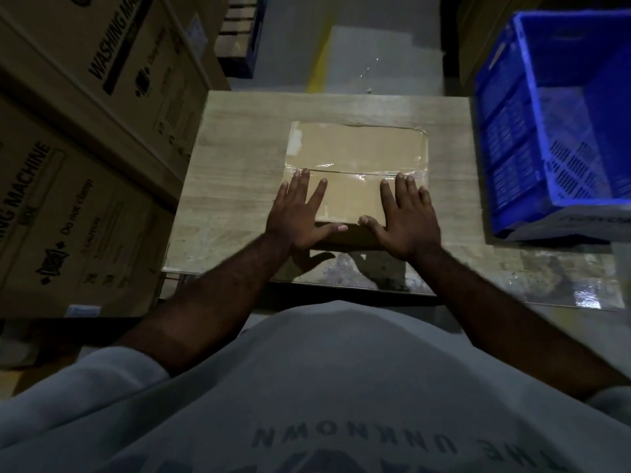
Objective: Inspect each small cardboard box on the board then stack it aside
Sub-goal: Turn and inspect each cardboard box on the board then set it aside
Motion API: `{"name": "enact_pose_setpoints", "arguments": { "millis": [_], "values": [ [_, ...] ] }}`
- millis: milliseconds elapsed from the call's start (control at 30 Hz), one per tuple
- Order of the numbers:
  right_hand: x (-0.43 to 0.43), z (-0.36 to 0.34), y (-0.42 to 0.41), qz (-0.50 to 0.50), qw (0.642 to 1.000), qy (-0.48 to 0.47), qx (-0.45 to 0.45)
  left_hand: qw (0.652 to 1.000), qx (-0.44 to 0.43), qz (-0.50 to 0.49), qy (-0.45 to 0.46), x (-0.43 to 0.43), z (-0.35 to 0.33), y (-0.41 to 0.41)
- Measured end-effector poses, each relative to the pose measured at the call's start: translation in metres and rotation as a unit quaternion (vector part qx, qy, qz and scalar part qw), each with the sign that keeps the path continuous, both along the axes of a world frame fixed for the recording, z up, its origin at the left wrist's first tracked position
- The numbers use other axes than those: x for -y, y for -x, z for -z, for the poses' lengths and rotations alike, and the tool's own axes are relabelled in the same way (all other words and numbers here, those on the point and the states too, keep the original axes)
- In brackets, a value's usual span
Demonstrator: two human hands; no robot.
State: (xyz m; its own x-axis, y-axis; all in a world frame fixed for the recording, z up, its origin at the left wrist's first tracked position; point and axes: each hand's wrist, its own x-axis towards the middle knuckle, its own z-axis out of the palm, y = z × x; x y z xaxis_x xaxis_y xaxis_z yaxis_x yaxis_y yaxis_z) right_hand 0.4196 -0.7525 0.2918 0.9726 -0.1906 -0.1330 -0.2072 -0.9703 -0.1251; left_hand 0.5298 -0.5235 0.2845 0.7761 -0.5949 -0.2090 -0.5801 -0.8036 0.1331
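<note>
Cardboard under both palms: left hand (300, 213) and right hand (403, 220) lie flat on the near half of the box (358, 148), fingers straight and spread, nothing gripped. Thumbs point toward each other along the near top edge. Fingertips stop just short of the clear tape (355, 171) that runs across the lid seam beyond them. Likely pressing to check that the flaps are sealed and firm, or steadying the box before turning it. That is a guess.

Box sits under the hands, about mid tabletop (239, 148), squared to the person, only one box seen on it. Its far half is bare, with torn or peeled patches at the far corners.

Right of the right hand, apart from the box, a blue plastic crate (563, 131) rests partly over the tabletop edge; its inside looks bare from here. Could be the set-aside spot, can't confirm. Left of the left hand, well off the tabletop, stand big washing-machine cartons (85, 97). No stack of inspected boxes in view; inspection step looks to be in progress.
</note>
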Motion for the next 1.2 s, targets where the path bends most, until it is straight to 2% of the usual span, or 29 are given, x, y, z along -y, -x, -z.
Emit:
{"name": "enact_pose_setpoints", "arguments": {
  "millis": [367,733,1200],
  "values": [
    [0.008,-0.007,-0.011,0.007,1.000,-0.029,-0.009,0.999,-0.028,-0.019,0.016,0.007,-0.013,-0.019],
    [0.047,-0.024,-0.082,0.040,0.998,-0.035,-0.042,0.996,-0.079,-0.027,-0.038,0.030,-0.031,-0.093],
    [0.049,-0.013,-0.092,0.046,0.997,-0.038,-0.050,0.995,-0.086,-0.043,0.003,0.030,-0.026,-0.093]
  ]
}}
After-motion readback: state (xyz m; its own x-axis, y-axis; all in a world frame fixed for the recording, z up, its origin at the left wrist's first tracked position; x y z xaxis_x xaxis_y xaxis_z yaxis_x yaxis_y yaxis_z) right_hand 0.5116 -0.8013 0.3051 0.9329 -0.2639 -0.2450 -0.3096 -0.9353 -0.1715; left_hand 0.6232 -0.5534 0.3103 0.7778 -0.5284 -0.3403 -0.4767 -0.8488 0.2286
